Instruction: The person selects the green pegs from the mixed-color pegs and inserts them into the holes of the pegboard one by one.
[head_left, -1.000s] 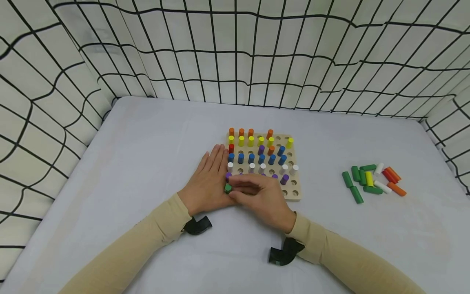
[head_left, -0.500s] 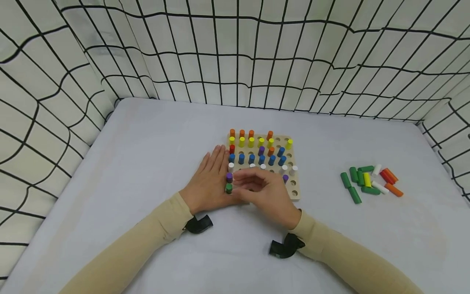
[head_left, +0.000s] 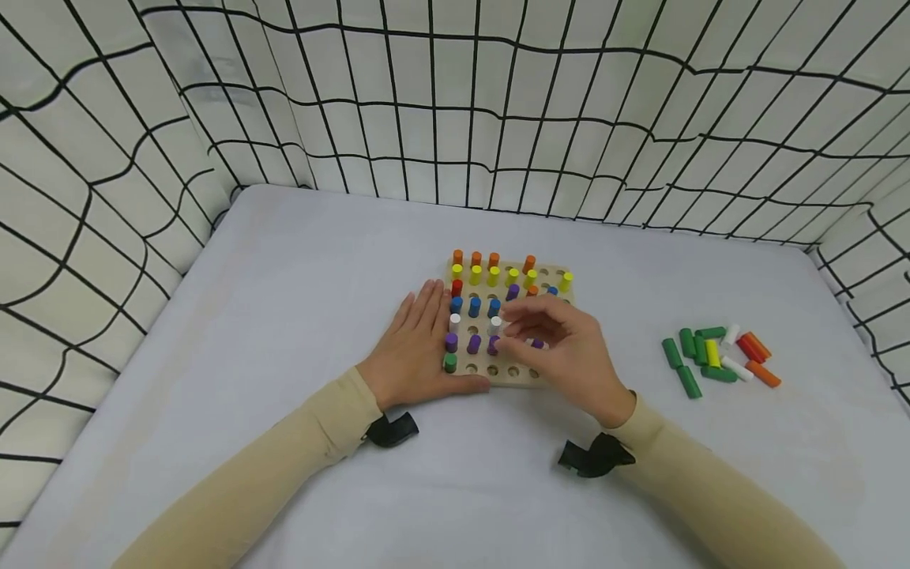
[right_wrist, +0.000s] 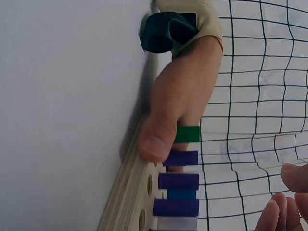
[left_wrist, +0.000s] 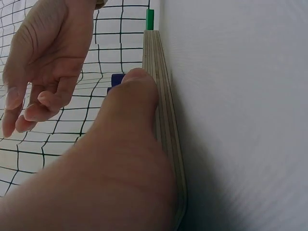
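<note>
Left grip, bare hand [head_left: 412, 356]: is lying flat, fingers straight along the left edge of the pale wooden pegboard [head_left: 524, 380], thumb reaching along its near edge; it is pinching nothing and seems to be bracing the board against sliding.

Green cylindrical peg [head_left: 450, 363]: is standing upright in the board's near-left corner, alone among the visible holes of that row.

Purple [head_left: 473, 344], white [head_left: 455, 322], blue [head_left: 474, 307], yellow [head_left: 475, 274] and orange [head_left: 475, 259] cylindrical pegs: are standing behind it in the board, mostly one colour per row, apparently keeping colours together; a red cylindrical peg [head_left: 456, 289] is sharing a mixed row.

Right grip, bare hand [head_left: 569, 348]: is hovering over the board's near-right part, fingers loosely bent, thumb parted from them, no peg showing between; the raised pose is probably clearing the standing pegs.

Loose cylindrical pegs [head_left: 688, 382], mainly green: are lying on the white-covered counter [head_left: 320, 269], well right of the board, likely being kept handy for the right grip.
</note>
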Demonstrator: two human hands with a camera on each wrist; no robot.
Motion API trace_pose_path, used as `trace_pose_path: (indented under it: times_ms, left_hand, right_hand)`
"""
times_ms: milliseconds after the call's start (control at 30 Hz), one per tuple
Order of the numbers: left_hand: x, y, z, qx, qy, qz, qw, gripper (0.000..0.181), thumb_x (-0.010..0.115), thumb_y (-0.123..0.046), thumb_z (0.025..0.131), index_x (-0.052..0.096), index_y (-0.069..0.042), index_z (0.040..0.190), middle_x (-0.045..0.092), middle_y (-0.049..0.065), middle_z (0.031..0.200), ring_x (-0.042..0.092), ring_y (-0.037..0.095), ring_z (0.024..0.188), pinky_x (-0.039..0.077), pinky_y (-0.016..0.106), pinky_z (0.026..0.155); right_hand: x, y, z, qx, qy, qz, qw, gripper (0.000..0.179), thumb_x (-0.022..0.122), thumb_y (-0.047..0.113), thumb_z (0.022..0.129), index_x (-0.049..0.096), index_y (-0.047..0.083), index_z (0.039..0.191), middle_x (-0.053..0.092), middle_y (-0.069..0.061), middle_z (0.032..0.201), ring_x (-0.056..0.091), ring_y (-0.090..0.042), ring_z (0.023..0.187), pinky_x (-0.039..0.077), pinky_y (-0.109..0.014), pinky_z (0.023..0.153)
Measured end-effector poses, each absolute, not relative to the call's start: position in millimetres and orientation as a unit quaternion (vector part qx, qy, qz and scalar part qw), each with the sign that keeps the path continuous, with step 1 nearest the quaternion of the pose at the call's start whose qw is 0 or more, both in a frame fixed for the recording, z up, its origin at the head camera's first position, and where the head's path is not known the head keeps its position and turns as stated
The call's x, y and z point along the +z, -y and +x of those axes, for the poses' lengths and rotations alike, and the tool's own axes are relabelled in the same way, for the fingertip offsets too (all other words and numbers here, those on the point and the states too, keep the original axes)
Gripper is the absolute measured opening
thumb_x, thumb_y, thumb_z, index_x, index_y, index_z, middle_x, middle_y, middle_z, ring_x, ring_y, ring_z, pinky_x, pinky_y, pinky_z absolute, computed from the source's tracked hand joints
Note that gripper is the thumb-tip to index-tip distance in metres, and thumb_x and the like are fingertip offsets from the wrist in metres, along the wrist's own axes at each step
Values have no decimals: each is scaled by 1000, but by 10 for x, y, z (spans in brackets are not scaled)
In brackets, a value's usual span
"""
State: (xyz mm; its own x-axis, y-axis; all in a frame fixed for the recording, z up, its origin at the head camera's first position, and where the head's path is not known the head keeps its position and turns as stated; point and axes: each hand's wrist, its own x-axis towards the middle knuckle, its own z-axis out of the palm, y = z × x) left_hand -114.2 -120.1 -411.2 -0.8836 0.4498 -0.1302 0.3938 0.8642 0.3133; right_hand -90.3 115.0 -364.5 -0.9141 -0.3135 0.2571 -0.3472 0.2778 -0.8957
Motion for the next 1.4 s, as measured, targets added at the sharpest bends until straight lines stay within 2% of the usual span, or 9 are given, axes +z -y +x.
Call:
trace_pose_path:
  times_ms: [100, 200, 367, 533, 800, 1033, 1400]
  left_hand:
    - [-4113, 1184, -1153, 132, -961, 224, 98, 136, 55, -91, 78, 2, -1, 165, -6, 17, 176, -8, 33, 165, 1, 53, 135]
    - [-4114, 1176, -1159, 127, -961, 227, 97, 136, 55, -91, 78, 1, -1, 165, -7, 17, 175, -8, 32, 165, 1, 53, 135]
    - [-4108, 1170, -1157, 126, -960, 227, 102, 136, 55, -91, 78, 2, -1, 165, -7, 17, 175, -8, 33, 165, 0, 53, 135]
    - [-4111, 1168, -1156, 131, -960, 223, 105, 136, 56, -90, 78, 3, -1, 165, -6, 17, 176, -7, 32, 165, 1, 53, 135]
    - [-4103, 1158, -1146, 132, -960, 222, 108, 136, 57, -90, 78, 2, -1, 165, -6, 17, 176, -8, 33, 165, 0, 53, 135]
    - [-4098, 1152, -1143, 135, -960, 219, 113, 136, 55, -90, 78, 0, -2, 165, -8, 16, 176, -10, 32, 165, -1, 53, 135]
    - [-4081, 1170, -1143, 133, -961, 214, 116, 135, 55, -90, 78, -1, -3, 165, -10, 16, 176, -11, 32, 165, -2, 54, 135]
  right_hand:
    - [-3630, -1305, -909, 553, 808, 203, 37, 42, 81, -5, 84, 67, -1, 124, 70, -21, 113, 68, -4, 92, 60, -17, 88]
    - [-3628, -1468, -914, 545, 813, 196, 62, 43, 80, -7, 83, 67, -1, 124, 70, -16, 111, 68, -4, 94, 59, -15, 88]
    - [-3596, -1734, -931, 536, 820, 178, 96, 43, 80, -10, 83, 67, -3, 124, 71, 3, 108, 68, -5, 95, 59, -13, 89]
    - [-3539, -1949, -930, 505, 845, 140, 110, 43, 80, -2, 86, 67, 1, 127, 69, 17, 110, 68, -1, 96, 56, -10, 90]
    - [-3502, -2269, -941, 464, 872, 103, 119, 51, 83, 2, 85, 65, 6, 134, 68, 21, 106, 68, 3, 94, 54, -5, 88]
    - [-3527, -2604, -984, 473, 874, 63, 90, 59, 82, 1, 85, 62, 14, 139, 68, 13, 110, 71, 2, 91, 57, -8, 84]
    - [-3512, -2986, -1040, 429, 902, 47, 12, 59, 82, 15, 89, 58, 23, 143, 68, 18, 115, 71, 6, 94, 56, -7, 81]
